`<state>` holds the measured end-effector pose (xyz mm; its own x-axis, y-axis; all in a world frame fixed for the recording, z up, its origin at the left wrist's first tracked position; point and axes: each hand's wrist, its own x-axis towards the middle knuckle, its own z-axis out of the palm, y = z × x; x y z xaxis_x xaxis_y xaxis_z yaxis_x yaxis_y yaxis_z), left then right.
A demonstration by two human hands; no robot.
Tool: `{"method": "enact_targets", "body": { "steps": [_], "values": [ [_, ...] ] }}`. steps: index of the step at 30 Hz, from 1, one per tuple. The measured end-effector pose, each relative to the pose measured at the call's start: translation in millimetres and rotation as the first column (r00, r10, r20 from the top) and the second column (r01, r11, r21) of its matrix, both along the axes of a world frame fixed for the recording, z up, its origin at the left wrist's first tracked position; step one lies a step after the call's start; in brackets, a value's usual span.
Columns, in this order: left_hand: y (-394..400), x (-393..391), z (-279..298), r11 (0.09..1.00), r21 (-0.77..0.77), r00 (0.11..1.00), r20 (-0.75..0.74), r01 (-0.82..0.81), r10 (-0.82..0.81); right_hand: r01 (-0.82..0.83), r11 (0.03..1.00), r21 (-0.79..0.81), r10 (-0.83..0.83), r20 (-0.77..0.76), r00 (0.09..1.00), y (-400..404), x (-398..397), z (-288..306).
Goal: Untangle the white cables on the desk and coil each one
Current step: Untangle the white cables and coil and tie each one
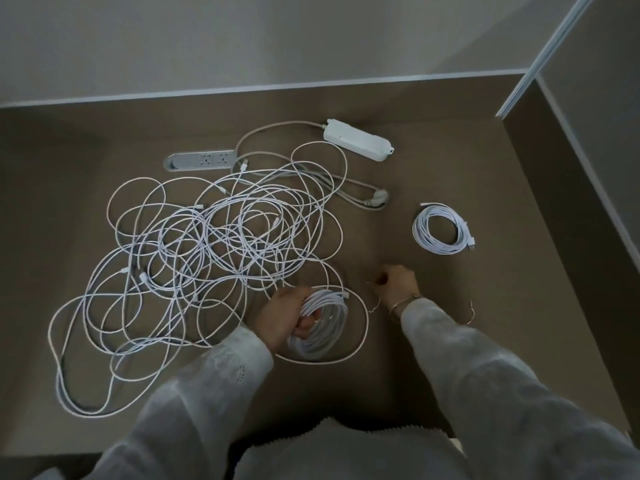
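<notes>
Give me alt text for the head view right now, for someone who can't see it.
The left hand grips a half-wound coil of white cable while the right hand, fingers curled, pinches a thin wire tie. A large cable tangle covers the brown desk to the left, and one finished coil lies to the right.

Office-type workstation: brown worktop [433, 174] enclosed by plain partition panels [588, 140], with a socket strip [201, 161] recessed into its surface beside a white power strip [358, 140].
</notes>
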<state>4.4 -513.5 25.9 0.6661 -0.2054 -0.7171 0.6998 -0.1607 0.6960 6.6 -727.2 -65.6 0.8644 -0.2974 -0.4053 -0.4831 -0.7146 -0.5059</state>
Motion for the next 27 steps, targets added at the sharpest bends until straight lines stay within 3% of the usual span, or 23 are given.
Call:
{"method": "enact_targets", "body": {
  "steps": [4,8,12,17,23,27],
  "values": [
    [-2,7,-2,0.992,-0.013,0.992,0.029,-0.123,0.123,0.106,0.978,0.179,-0.141,0.201,0.969,-2,-14,58],
    [-2,11,-1,0.967,0.014,0.962,0.105,-0.255,0.252,0.137,0.913,0.383,-0.237,0.227,0.945,13,-39,103],
    [-8,8,11,0.953,-0.001,0.941,0.159,-0.303,0.299,0.2,0.878,0.434,-0.349,0.298,0.888,51,-55,111],
    [-19,-9,32,0.972,0.039,0.945,0.243,-0.233,0.217,0.306,0.774,0.554,-0.544,0.337,0.768,89,-54,103],
    [-14,-22,45,0.969,0.206,0.894,0.448,-0.138,0.032,0.405,0.39,0.827,-0.764,0.045,0.644,115,-49,118],
    [-1,-21,38,0.908,0.42,0.817,0.527,-0.013,-0.232,0.391,0.411,0.824,-0.7,0.009,0.715,122,-56,120]
  ]
}}
